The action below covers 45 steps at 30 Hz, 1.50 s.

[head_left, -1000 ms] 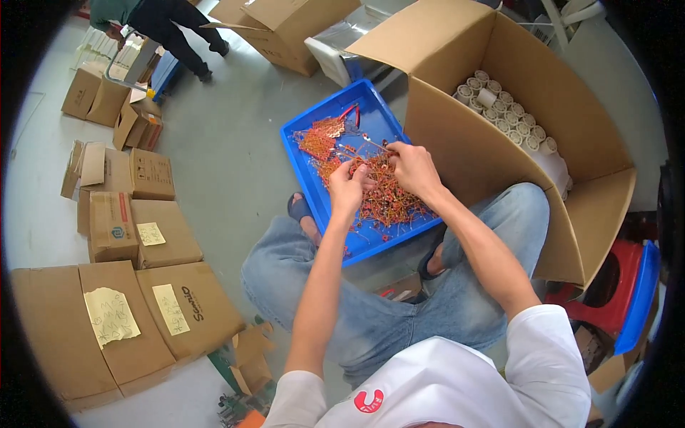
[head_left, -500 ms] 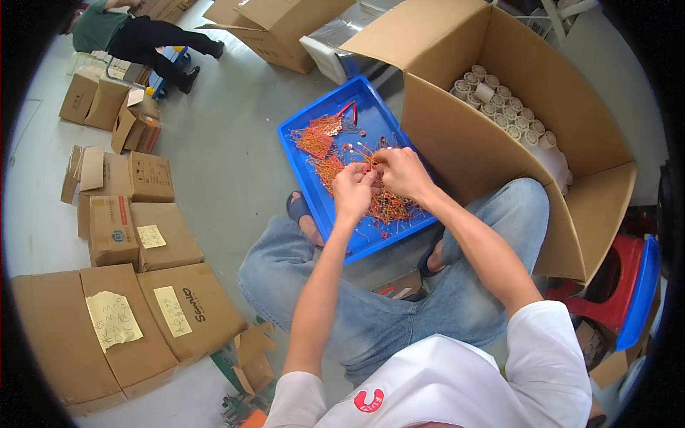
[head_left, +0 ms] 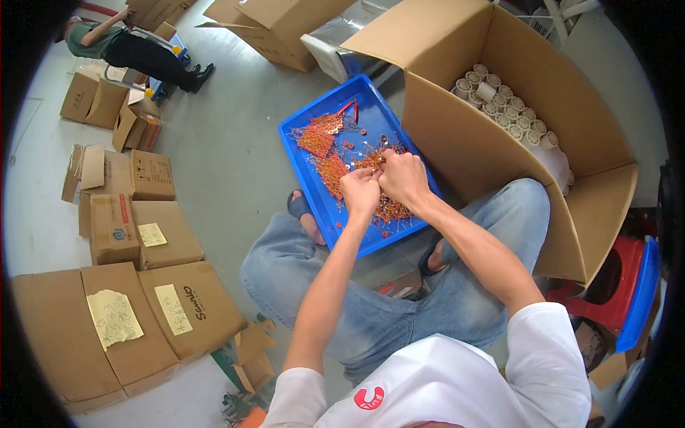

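Observation:
A shallow blue tray [head_left: 371, 107] lies on the floor before me. Orange-and-metal wire-legged pieces [head_left: 332, 172] fill it, some in flat rows at its left and others in a loose tangle nearer me. Above the tangle, my left hand [head_left: 361, 192] is closed in a pinch, the fingertips meeting those of my right hand [head_left: 404, 178]. The right fingers are also closed, with thin orange wires showing beside them. What exactly sits between the fingertips is too small and hidden to tell. Near the tray's far edge lies a red, slender-handled item [head_left: 354, 108].
A tall open carton [head_left: 457, 135] with white cylinders [head_left: 514, 118] stands right of the tray. Cartons [head_left: 171, 232] line the left. A red stool [head_left: 606, 274] is at the right. A person [head_left: 135, 50] stands beside a blue trolley [head_left: 155, 89] at far left.
My right hand has turned slightly over the tangle, and my left fingers have closed in toward it. Some loose pieces in the tray now show differently. The person far left has straightened up.

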Available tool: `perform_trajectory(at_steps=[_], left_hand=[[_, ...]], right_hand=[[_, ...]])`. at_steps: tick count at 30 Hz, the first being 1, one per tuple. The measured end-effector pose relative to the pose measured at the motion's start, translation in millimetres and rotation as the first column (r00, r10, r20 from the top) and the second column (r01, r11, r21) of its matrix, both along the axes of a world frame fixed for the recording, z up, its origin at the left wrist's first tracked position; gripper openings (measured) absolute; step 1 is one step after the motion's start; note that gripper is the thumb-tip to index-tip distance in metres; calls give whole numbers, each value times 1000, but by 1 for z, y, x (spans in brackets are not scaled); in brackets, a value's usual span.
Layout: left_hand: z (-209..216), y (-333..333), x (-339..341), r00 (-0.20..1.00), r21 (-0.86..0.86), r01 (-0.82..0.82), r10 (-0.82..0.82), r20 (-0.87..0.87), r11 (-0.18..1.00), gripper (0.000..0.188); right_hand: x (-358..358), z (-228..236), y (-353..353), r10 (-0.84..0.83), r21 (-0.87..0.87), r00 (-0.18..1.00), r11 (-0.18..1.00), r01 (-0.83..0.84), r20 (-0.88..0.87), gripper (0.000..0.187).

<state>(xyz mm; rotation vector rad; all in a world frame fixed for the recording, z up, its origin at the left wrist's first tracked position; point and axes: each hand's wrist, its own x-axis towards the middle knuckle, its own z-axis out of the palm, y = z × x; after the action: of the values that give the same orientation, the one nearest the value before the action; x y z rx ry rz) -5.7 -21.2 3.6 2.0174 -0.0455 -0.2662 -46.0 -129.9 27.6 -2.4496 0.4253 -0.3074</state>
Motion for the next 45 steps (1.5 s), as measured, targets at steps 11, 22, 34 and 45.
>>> perform_trajectory(at_steps=[11,22,34,45], left_hand=[[-108,24,14,969,295,247,-226,-104,923,54],[-266,83,106,919,640,-152,345,-189,753,93],[-246,41,132,876,744,-168,444,-189,647,106],[-138,80,149,906,686,49,257,-337,726,113]], right_hand=[[-9,-7,-19,118,-54,942,988,-141,-315,29],[-33,10,17,465,131,795,882,-452,-389,29],[-24,-5,14,423,95,831,903,-419,-362,28],[-17,1,-1,392,52,841,914,-403,-372,25]])
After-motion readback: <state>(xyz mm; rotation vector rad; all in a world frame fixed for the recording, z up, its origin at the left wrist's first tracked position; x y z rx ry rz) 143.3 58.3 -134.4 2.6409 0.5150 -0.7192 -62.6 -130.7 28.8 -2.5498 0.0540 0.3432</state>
